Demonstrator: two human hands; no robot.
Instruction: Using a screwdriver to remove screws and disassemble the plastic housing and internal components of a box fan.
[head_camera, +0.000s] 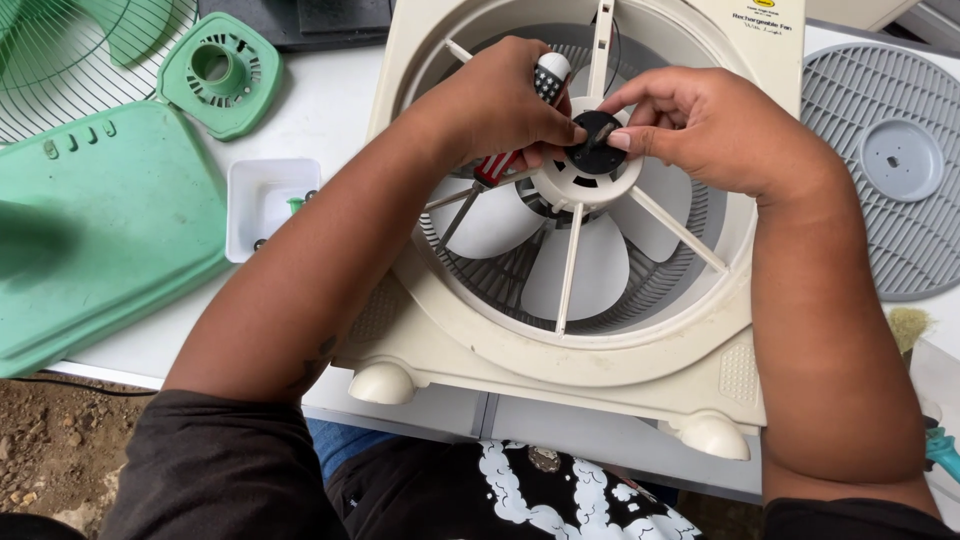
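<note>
Right at the hub of the cream fan (600, 330) sits a small black cap (596, 140), pinched between the left hand (500, 100) and right hand (700, 125). Left also grips a screwdriver (530, 110). Cap looks light, stiff plastic, best held by its rim. Small white tray (262, 205) sits left of the fan, grey grille (890, 170) right

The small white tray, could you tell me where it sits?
The small white tray sits left of the cream fan housing, beside the green cover.
</note>
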